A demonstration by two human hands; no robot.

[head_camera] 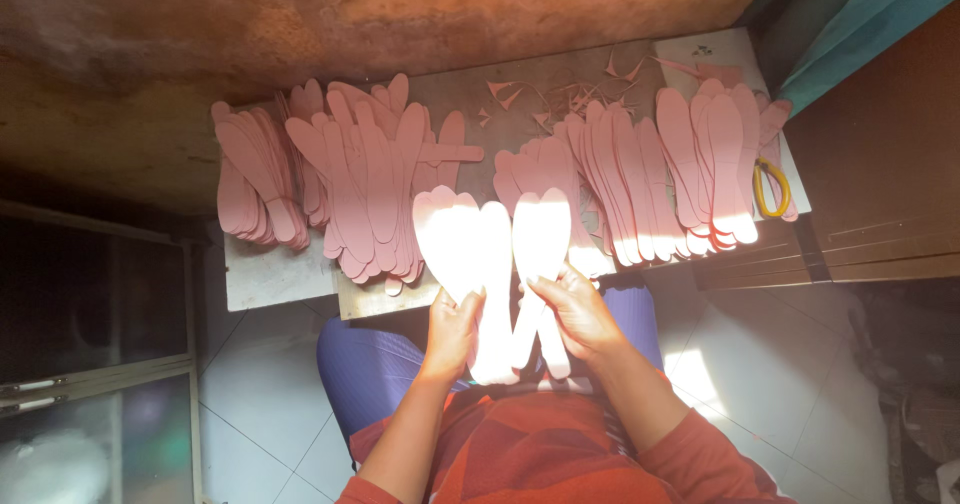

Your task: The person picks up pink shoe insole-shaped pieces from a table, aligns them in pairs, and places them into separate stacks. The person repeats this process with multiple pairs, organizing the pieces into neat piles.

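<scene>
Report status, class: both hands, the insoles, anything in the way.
Left hand and right hand each shut on pink insoles. More insole stacks on the bench. Yellow scissors far right, clear.

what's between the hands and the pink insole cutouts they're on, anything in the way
Nothing visible. The left hand and right hand both already grip the fanned pink insole cutouts directly, with fingers wrapped over their narrow ends. The other stacks of insoles lie farther off on the workbench.

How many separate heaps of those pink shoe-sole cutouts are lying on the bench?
4, roughly: a far-left heap, a big fanned heap left of centre, another right of centre, and one at the right by the yellow-handled scissors. Edges overlap, so boundaries are unsure.
</scene>
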